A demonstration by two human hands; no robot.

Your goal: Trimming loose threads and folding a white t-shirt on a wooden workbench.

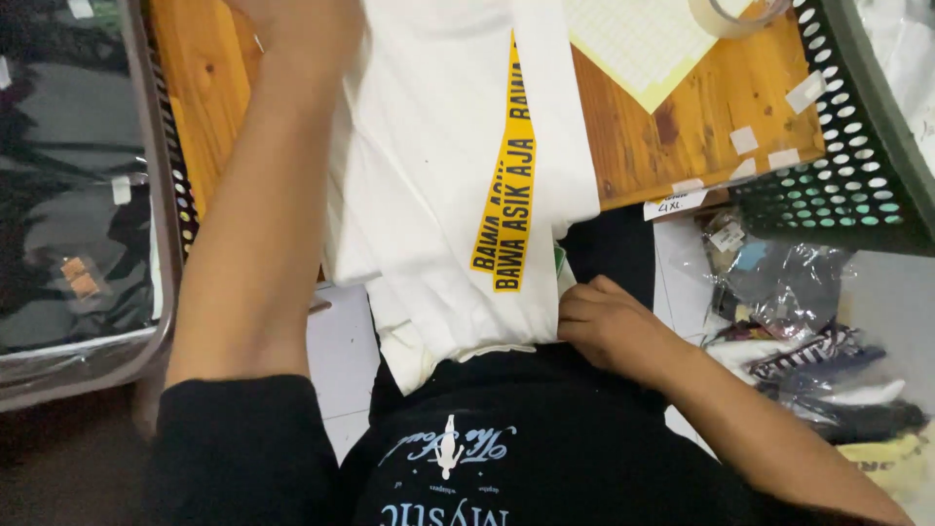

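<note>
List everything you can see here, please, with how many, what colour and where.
White folded cloth garment with yellow printed stripe: one, white, on the table, hanging over its near edge.
Wooden table: one, orange-brown, centre top.
Pale yellow gridded sheet: one, on the table, top right.
Clear tape roll: one, top edge.
Dark green perforated plastic basket: one, right.
Bin of dark bagged clothes: one, left.
Plastic-bagged items: several, floor, right.
Left hand: on the garment, mostly out of frame.
Right hand: gripping the garment's lower edge.
</note>
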